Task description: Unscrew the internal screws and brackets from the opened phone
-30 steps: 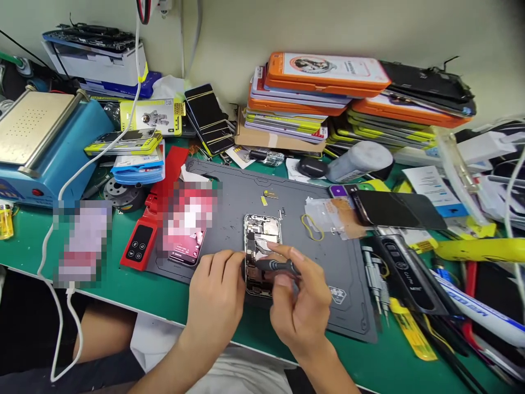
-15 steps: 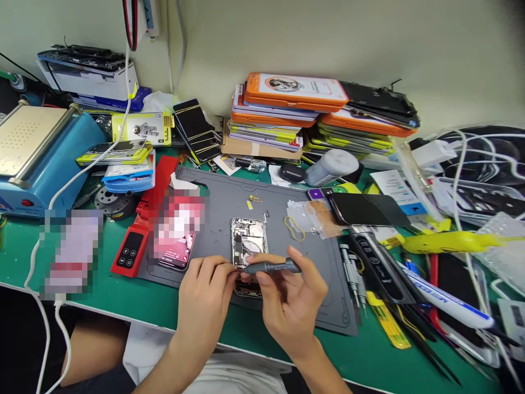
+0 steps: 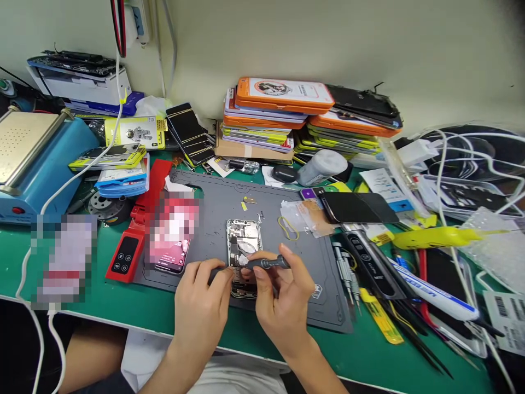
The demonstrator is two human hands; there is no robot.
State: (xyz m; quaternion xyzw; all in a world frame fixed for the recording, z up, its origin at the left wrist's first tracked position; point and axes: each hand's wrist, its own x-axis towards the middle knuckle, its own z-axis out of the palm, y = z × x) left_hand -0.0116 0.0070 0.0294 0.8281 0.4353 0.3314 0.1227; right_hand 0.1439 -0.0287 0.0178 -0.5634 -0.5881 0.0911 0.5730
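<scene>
An opened phone with its back off lies face down on a grey work mat, its inner parts showing. My right hand is closed round a dark screwdriver, held almost level with its tip toward the phone's lower half. My left hand rests on the mat at the phone's lower left edge, fingertips curled against the phone beside the screwdriver tip. The lower part of the phone is hidden behind my fingers.
A red device and a lit phone lie left of the mat. A blue machine stands at far left. Stacked orange and yellow cases line the wall. Tools, screwdriver bits, a black screen and white cables crowd the right.
The view has drifted right and slightly up. My right hand has lowered the screwdriver closer to the phone, and my left fingers have closed in on the phone's edge.
</scene>
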